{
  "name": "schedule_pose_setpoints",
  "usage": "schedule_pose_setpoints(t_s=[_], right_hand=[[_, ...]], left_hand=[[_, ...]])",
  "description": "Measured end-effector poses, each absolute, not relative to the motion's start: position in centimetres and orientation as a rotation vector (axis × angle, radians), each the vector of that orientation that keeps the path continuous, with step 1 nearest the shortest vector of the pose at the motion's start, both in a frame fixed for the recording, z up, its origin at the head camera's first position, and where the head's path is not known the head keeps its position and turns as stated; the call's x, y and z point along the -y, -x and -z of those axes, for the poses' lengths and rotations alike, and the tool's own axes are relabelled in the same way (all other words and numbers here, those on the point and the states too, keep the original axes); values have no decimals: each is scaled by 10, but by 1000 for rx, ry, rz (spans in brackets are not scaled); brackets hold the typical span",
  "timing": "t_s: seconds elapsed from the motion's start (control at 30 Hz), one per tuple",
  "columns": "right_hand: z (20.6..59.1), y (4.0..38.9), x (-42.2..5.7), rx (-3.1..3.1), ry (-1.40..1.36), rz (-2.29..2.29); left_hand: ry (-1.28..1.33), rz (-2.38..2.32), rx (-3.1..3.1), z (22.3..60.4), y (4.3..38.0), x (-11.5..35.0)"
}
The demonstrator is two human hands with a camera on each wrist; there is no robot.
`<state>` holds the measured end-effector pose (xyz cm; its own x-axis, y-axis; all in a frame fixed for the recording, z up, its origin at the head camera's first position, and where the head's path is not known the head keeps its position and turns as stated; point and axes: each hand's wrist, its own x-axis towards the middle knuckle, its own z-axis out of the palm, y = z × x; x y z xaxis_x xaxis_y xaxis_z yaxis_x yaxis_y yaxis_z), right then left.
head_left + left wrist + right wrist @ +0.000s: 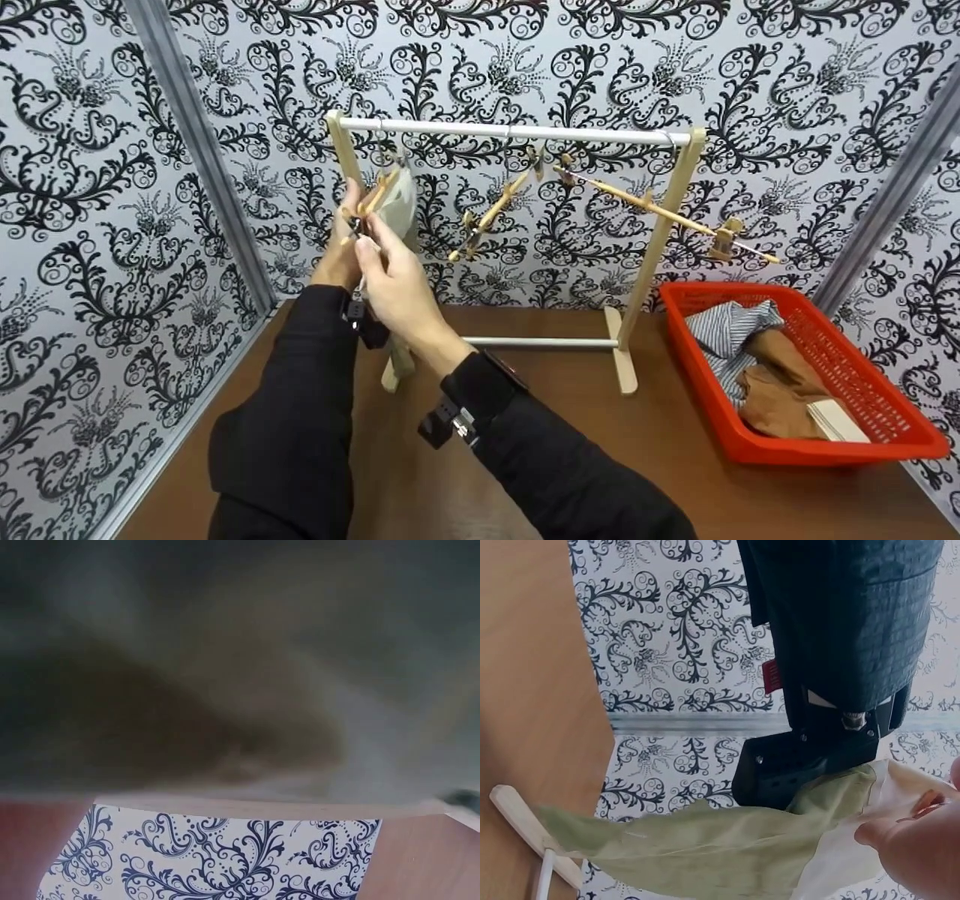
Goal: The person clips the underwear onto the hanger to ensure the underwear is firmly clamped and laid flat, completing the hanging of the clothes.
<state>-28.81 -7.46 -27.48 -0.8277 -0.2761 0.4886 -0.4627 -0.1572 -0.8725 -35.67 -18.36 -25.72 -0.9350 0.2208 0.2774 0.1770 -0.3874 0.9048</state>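
Note:
At the rack's left end, a wooden clip hanger (381,191) hangs with a pale green and white garment (401,206). My left hand (337,251) is behind the hanger's near end and holds the garment there, its fingers partly hidden. With thumb and fingers, my right hand (401,285) pinches the clip (355,223) at that end. In the right wrist view the green part of the cloth (705,847) hangs past the left wrist's camera, and the right thumb (915,844) lies near the white part. Blurred cloth (225,690) covers most of the left wrist view.
Two more clip hangers (491,214) (660,210) hang from the rack's white rail (525,132). On the right of the brown table (570,450) stands a red basket (750,450) with a striped cloth (731,330) and a brown cloth (780,390). Patterned walls enclose the table.

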Motion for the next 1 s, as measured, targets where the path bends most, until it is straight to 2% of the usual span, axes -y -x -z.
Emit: schedule_pose_setpoints(t_s=[0.27, 0.57, 0.73, 0.87, 1.0], right_hand=[[279, 288, 70, 1969, -864, -2102], [287, 292, 57, 2108, -876, -1980], [295, 295, 38, 2282, -938, -1776], [300, 298, 14, 2483, -1105, -1459], [307, 307, -21, 2658, -1411, -1076]], left_hand=[[-632, -2533, -1644, 262, 363, 187], [-366, -2632, -1432, 259, 362, 195], [-454, -2524, -1632, 260, 353, 210], [-484, -2428, -1936, 257, 344, 224], [-470, -2232, -2408, 247, 331, 233]])
